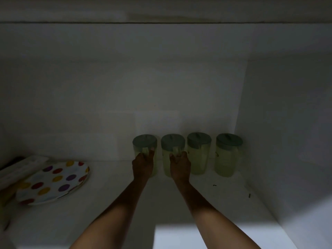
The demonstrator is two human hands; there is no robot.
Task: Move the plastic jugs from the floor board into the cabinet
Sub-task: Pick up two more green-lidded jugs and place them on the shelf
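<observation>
Several pale yellow-green plastic jugs with grey-green lids stand in a row against the back wall of a dim white cabinet. My left hand (143, 163) grips the handle of the leftmost jug (144, 142). My right hand (180, 164) grips the handle of the second jug (172, 143). Both of these jugs stand on the cabinet floor (115, 203). To their right stand the third jug (198, 153) and the fourth jug (227, 155), untouched. My hands hide the lower fronts of the two held jugs.
A white plate with coloured dots (53, 182) lies at the left on the cabinet floor, partly over a pale flat object (19, 168). The right side wall (287, 141) stands close to the fourth jug. Small dark specks (249, 195) lie on the floor at the right.
</observation>
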